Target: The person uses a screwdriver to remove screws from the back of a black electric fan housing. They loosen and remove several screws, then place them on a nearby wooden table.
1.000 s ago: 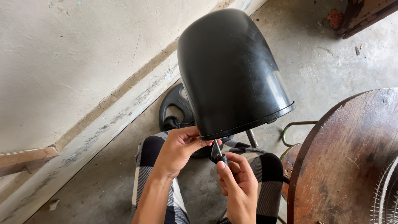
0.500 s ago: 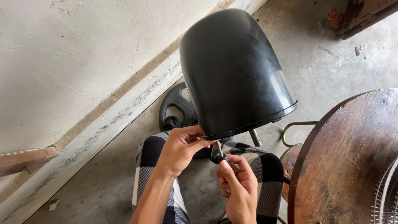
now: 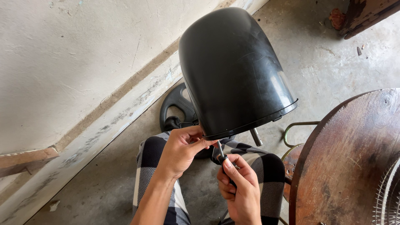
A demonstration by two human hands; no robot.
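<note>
A large black dome-shaped plastic housing (image 3: 233, 71) is held up over my lap, its open rim turned down toward me. My left hand (image 3: 181, 150) grips the rim's near edge, thumb on the lip. My right hand (image 3: 237, 185) is closed around a black-handled screwdriver (image 3: 221, 155) whose metal shaft points up into the underside of the housing just beside my left thumb. A short metal shaft (image 3: 256, 136) sticks out below the rim. My legs in black-and-white checked cloth (image 3: 146, 175) are under both hands.
A black round base with a handle cut-out (image 3: 177, 106) lies on the concrete floor by the wall. A round wooden table (image 3: 350, 162) stands at right, with a wire grille (image 3: 389, 196) at its lower right edge. A metal stool frame (image 3: 298, 125) is beside it.
The housing has tilted and shifted slightly to the right. The screwdriver stays at the rim, and both hands hold almost the same positions.
</note>
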